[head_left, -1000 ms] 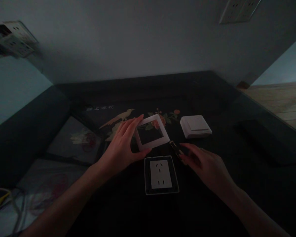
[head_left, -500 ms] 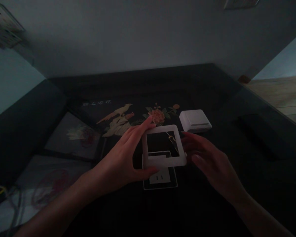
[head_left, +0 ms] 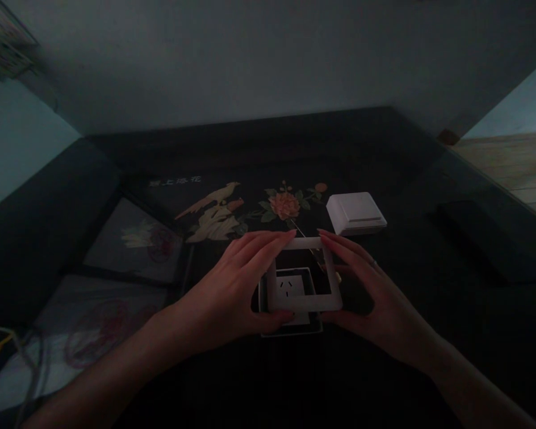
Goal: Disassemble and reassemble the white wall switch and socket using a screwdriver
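A square white socket cover frame (head_left: pixel 306 304) is held between both hands above the dark table. My left hand (head_left: pixel 239 280) grips its left side, fingers at the far edge and thumb at the near edge. My right hand (head_left: pixel 377 292) grips its right side the same way. Below and partly behind the frame lies a wall socket (head_left: pixel 290 287), its white insert with slots showing through the opening. A thin screwdriver (head_left: pixel 304 237) lies beyond and partly under the frame; the right hand and frame hide part of it.
A white square switch box (head_left: pixel 356 213) sits behind my right hand. A dark flat object (head_left: pixel 477 238) lies at the right. The dark tabletop (head_left: pixel 250 143) bears a bird-and-flower picture and meets the wall. A cable (head_left: pixel 27 357) runs at the lower left.
My right hand has closed onto the right side of the cover frame, which it was beside before. The frame has shifted slightly right and nearer, and the view has moved a little.
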The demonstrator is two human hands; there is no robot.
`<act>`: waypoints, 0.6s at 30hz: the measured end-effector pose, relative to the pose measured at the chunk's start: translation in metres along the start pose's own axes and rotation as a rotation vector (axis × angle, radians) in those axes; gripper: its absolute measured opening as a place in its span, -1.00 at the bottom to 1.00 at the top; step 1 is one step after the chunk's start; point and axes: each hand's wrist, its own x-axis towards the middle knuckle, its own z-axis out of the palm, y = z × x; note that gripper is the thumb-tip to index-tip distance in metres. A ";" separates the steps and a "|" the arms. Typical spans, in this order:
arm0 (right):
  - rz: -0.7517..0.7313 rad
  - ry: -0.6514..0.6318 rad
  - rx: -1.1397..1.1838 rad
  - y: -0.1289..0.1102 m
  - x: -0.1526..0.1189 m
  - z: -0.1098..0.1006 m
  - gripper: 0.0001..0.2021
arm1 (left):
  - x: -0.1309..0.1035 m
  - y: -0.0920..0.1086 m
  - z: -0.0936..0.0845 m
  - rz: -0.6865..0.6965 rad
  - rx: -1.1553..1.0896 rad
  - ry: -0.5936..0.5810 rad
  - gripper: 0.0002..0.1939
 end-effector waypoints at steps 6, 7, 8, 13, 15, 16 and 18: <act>0.118 -0.081 0.368 0.001 0.000 -0.010 -0.17 | -0.003 -0.005 -0.014 -0.026 -0.227 -0.145 -0.11; 0.136 -0.122 0.467 0.002 -0.001 -0.012 -0.16 | -0.004 -0.006 -0.018 -0.038 -0.273 -0.170 -0.10; 0.146 -0.168 0.556 0.002 -0.001 -0.013 -0.13 | -0.005 -0.007 -0.022 -0.047 -0.307 -0.193 -0.09; 0.131 -0.403 0.731 -0.001 -0.005 -0.013 0.06 | -0.006 -0.008 -0.032 0.003 -0.415 -0.350 0.01; 0.141 -0.454 0.772 -0.002 -0.005 -0.011 0.12 | -0.005 -0.005 -0.030 0.029 -0.455 -0.392 0.03; 0.145 -0.466 0.800 -0.002 -0.004 -0.009 0.13 | -0.004 -0.003 -0.028 0.035 -0.466 -0.401 0.03; 0.154 -0.481 0.862 -0.001 -0.002 -0.008 0.11 | -0.002 -0.001 -0.025 0.033 -0.467 -0.400 0.02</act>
